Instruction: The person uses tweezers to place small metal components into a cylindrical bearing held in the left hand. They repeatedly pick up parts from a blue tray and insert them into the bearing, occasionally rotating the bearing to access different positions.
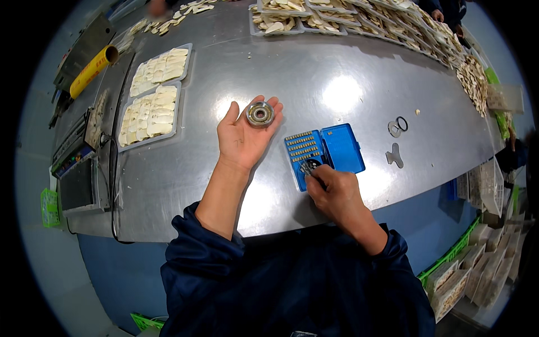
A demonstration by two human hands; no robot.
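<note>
My left hand is palm up with its fingers stretched out. Across those fingers rests a round metal part like a ball bearing, with a hole in its middle. Lower right of it, a blue plastic case lies with its lid folded back to the right. Rows of small brass-coloured pieces fill the upper part of the case. At the lower compartment, my right hand pinches a small shiny piece whose kind I cannot make out. Beside it in the case shows something round and black.
Right of the case lie a black ring, a notched metal disc and a flat metal wrench. Trays of pale slices stand at left, more stacked trays at the back. A yellow tube is far left. Other people work at the far edges.
</note>
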